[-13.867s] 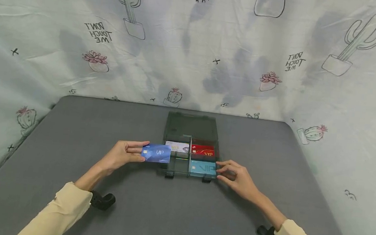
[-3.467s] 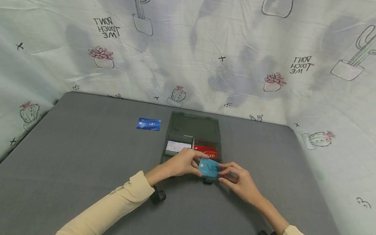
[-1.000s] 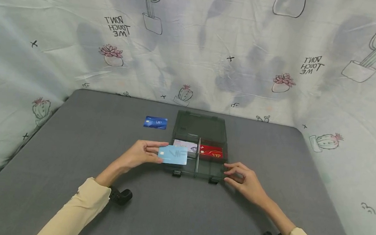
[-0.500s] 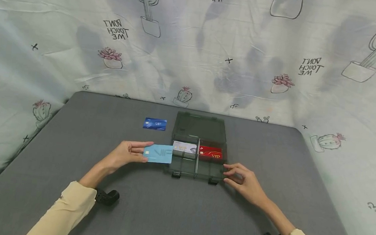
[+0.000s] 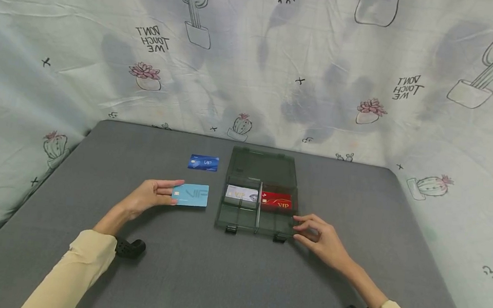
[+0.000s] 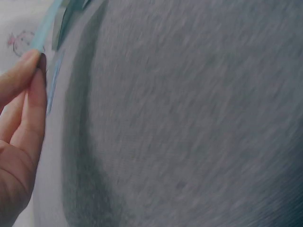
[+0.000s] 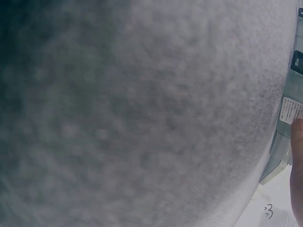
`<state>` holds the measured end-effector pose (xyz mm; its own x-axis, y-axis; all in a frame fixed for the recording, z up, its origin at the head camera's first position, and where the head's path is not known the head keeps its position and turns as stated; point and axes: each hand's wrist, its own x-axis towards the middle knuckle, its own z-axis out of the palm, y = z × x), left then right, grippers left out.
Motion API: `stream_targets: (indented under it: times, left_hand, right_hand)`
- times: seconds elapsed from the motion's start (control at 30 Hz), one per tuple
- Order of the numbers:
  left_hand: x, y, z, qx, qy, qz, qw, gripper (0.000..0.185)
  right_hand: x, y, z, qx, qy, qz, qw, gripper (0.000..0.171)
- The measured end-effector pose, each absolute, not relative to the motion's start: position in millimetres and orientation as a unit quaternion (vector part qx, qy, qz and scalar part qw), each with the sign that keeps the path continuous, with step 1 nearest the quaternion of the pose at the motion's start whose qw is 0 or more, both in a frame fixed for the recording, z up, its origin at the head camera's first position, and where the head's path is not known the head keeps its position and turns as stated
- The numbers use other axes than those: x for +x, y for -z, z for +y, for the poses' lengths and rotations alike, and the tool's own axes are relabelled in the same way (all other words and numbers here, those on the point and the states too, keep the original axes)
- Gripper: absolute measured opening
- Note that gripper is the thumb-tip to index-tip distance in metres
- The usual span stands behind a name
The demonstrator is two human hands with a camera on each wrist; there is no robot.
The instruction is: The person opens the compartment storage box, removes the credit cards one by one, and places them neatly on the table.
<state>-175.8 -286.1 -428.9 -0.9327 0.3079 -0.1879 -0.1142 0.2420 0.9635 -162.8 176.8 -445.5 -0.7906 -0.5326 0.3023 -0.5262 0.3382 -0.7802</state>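
Observation:
My left hand (image 5: 150, 196) pinches a light blue VIP card (image 5: 191, 194) by its left end, just above the grey table and left of the box. The card's edge (image 6: 47, 26) shows past my fingertips (image 6: 33, 61) in the left wrist view. A dark see-through box (image 5: 258, 194) lies open with a white card (image 5: 241, 193) and a red VIP card (image 5: 276, 200) in its rear compartments; the front ones hold nothing. My right hand (image 5: 316, 232) rests with curled fingers at the box's front right corner. A dark blue VIP card (image 5: 203, 162) lies flat farther back.
The grey table (image 5: 218, 278) ends against a cactus-print cloth (image 5: 254, 66) at the back and both sides. The box's lid (image 5: 263, 164) lies flat behind the compartments. The right wrist view shows mostly blurred grey table (image 7: 142, 113) and the box's edge (image 7: 289, 113).
My left hand has carried the light blue card leftward, out of the box and away from it. The right hand stays at the box's corner.

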Motion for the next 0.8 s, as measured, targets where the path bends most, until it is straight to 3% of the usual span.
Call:
stream_targets:
  times: [0.6, 0.8]
  left_hand:
    - [-196.2, 429.0, -296.9, 0.037, -0.569, 0.805, 0.166, 0.058]
    - [-199.2, 431.2, -292.8, 0.022, -0.563, 0.809, 0.169, 0.058]
  right_hand:
    - [-151.7, 425.5, 167.5, -0.330, 0.484, 0.810, -0.007, 0.013]
    - [-155.8, 437.5, 171.9, -0.335, 0.475, 0.813, -0.005, 0.013]
